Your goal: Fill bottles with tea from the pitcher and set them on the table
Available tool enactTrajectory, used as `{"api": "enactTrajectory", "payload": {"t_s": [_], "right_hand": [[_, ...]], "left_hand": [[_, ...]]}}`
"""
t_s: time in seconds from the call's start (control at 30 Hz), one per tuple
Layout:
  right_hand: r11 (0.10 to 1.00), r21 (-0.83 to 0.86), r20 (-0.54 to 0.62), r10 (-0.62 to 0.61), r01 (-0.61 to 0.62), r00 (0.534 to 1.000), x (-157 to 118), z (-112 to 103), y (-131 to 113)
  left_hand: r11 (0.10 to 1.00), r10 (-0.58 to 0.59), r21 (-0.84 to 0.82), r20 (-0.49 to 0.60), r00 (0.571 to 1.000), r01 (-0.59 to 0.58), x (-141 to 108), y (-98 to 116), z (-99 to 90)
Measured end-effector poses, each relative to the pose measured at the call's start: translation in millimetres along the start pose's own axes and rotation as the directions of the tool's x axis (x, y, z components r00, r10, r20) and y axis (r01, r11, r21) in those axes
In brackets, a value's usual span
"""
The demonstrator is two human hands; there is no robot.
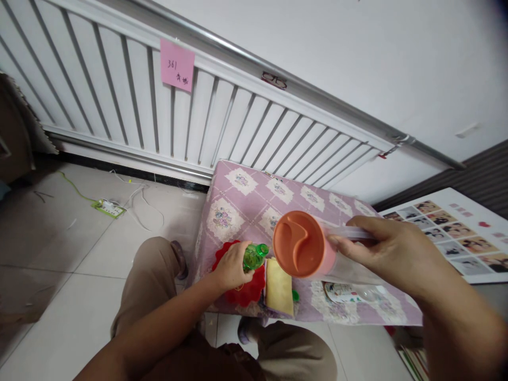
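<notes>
My left hand [230, 269] is wrapped round a small green plastic bottle [254, 257], its uncapped mouth pointing up and to the right. Below it sits a red scalloped dish [251, 293]. In my right hand [381, 247] is the handle of a clear pitcher with an orange lid [299, 244]. The pitcher is tilted, its lid facing the bottle's mouth; the two look close but apart. I cannot make out any liquid flowing. A folded yellow cloth [279, 288] lies beside the dish, with a green cap [296, 295] at its right edge.
A floral-covered table [238, 180] stands against a white radiator [222, 116]. On its right part lies a clear labelled bottle [341, 292]. A photo board [456, 227] leans at the right. On the floor are a power strip [108, 208] and loose cables.
</notes>
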State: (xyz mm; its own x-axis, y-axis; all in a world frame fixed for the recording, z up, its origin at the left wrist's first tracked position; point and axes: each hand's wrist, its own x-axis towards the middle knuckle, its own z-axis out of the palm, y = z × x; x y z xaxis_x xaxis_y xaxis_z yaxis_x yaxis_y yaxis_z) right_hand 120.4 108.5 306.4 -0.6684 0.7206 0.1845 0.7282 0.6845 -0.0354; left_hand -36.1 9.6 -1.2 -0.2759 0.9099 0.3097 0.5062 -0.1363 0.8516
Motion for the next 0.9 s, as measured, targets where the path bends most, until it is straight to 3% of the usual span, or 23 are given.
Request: {"api": "enactTrajectory", "payload": {"t_s": [0.9], "right_hand": [[1.0,-0.002,0.016,0.014,-0.014,1.0,1.5,-0.7,-3.9]], "left_hand": [[1.0,-0.014,0.005,0.008,1.0,0.014,-0.5,0.7,-1.4]]}}
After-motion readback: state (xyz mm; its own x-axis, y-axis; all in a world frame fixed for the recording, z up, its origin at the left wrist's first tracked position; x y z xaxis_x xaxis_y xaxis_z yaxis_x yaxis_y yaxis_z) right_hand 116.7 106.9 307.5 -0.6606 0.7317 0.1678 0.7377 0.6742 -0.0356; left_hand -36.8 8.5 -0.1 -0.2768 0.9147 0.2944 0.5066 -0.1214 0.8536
